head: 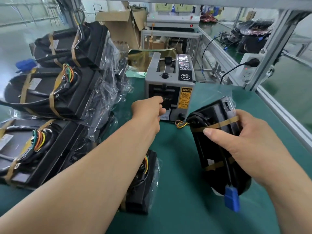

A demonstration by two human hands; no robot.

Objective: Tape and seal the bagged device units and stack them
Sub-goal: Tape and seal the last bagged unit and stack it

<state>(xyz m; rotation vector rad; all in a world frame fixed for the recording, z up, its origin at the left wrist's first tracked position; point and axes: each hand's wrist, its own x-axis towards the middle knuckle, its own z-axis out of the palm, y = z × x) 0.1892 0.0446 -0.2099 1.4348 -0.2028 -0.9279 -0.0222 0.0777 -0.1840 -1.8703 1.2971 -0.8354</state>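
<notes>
Reaching forward, left hand [148, 112] is at the outlet slot [167, 100] of the dispenser [168, 85]; fingers are curled in against the slot with the thumb below; no strip shows between them, so cannot tell whether it has tape pinched or nothing at all; left forearm runs long and nearly straight from the near left corner up to the machine.

Right hand [249, 141] grips the unit [202, 152] in its clear bag; thumb lies flat over the top face just beside the tan band [222, 123], fingers wrap the far edge; firm closed hold, unit lifted and tilted above the mat [177, 174].

Key relation: the unit sits right of and nearer than the slot, close to the dispenser's right front corner; its long axis runs from that corner back toward the person, blue plug [232, 198] dangling at the near end; loose bag mouth sticks up at the far end, the end closest to the slot; so the left hand is the one placed to carry tape across, a short move rightward, judged.

Stack [55, 92] of taped units lies far left, well apart from the right hand; one more bagged piece [143, 183] lies on the mat under the left forearm.

Risk guess: tape folding on itself before it meets the bag.
</notes>
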